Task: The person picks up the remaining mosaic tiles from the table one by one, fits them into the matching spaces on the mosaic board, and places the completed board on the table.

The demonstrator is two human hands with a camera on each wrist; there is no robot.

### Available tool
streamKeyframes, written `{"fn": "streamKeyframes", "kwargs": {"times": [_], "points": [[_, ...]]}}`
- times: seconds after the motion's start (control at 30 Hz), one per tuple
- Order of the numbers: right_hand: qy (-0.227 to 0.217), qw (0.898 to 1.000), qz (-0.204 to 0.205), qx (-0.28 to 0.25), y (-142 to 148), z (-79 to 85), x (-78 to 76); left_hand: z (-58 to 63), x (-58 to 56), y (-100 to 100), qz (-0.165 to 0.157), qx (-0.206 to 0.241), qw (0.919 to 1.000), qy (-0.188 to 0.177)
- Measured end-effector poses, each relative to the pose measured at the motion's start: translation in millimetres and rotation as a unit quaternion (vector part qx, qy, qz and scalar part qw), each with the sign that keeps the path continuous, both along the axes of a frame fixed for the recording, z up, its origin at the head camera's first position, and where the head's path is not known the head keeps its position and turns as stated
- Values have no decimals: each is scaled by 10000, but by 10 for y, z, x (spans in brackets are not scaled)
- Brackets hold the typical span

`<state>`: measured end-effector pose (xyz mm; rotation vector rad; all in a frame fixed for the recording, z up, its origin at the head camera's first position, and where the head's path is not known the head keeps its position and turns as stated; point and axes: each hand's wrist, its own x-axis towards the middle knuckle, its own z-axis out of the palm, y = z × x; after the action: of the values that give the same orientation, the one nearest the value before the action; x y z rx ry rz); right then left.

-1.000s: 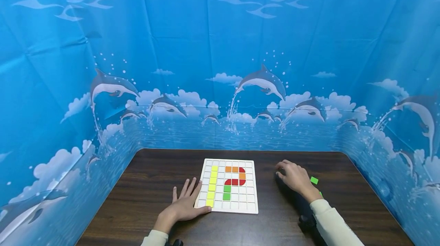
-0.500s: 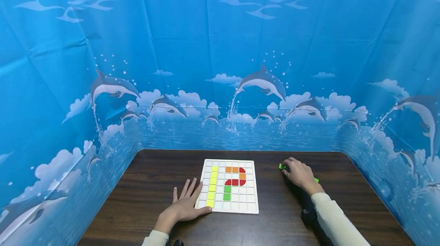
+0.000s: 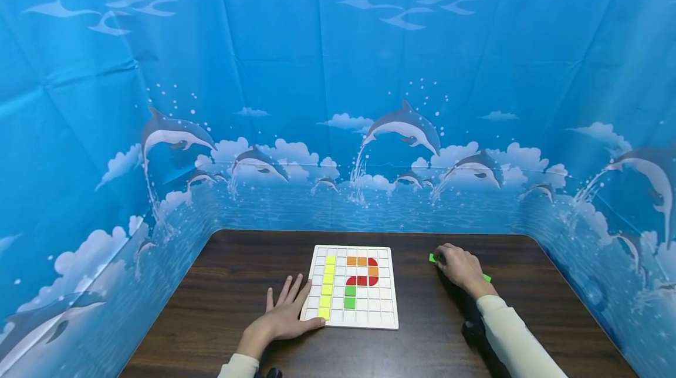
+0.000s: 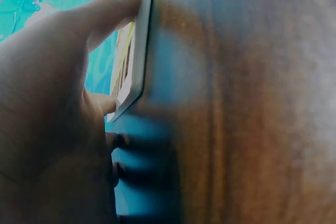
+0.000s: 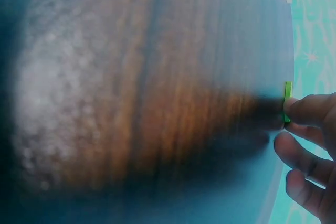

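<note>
A white square grid board (image 3: 374,312) lies on the table, bearing a column of yellow tiles (image 3: 327,289) and a group of red, orange and green tiles (image 3: 350,296). My left hand (image 3: 285,314) rests at the board's left side, fingers spread, its thumb on the near left corner. The left wrist view shows that thumb touching the board's edge (image 4: 137,59). To the right of the board, my right hand (image 3: 460,268) has curled fingers and pinches a small green tile (image 5: 287,90) low at the tabletop. Part of that tile is hidden by the fingertips.
Another green tile (image 3: 486,278) shows partly behind the right hand on the dark wooden table (image 3: 412,307). A blue dolphin-print cloth (image 3: 338,102) surrounds the table at the back and sides.
My right hand has moved slightly right and away from me, and a green tile now shows at its fingertips. Over the last half second it barely moves. The left hand stays on the board.
</note>
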<state>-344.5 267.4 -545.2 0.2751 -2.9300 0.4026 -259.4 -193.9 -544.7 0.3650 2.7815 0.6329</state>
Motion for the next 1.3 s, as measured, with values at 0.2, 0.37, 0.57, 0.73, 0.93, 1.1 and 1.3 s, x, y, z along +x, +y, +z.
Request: {"fn": "streamKeyframes", "kwargs": {"times": [0.2,0.37,0.57,0.73,0.93,1.1,1.3], "points": [[41,10000,-8,-7,-5,-8,18,9,-7,-12,-40,-39,9999,-103],[142,9999,40,-4,-5,-7,26,9,3,-7,-23,-176,9998,-57],[211,9998,7,-45,-10,-6,30,15,11,-10,-77,-2,10000,-63],[257,9997,29,-48,-3,-29,34,-36,1,-23,-119,164,9998,5],[318,9995,30,-40,10,-41,41,-2,-9,-9,-18,-95,9999,-29],[332,9994,18,-77,7,-40,47,-10,-22,-17,19,-129,9999,-74],[308,9995,13,-88,-20,-41,65,15,-2,-6,53,-204,9998,-61]]}}
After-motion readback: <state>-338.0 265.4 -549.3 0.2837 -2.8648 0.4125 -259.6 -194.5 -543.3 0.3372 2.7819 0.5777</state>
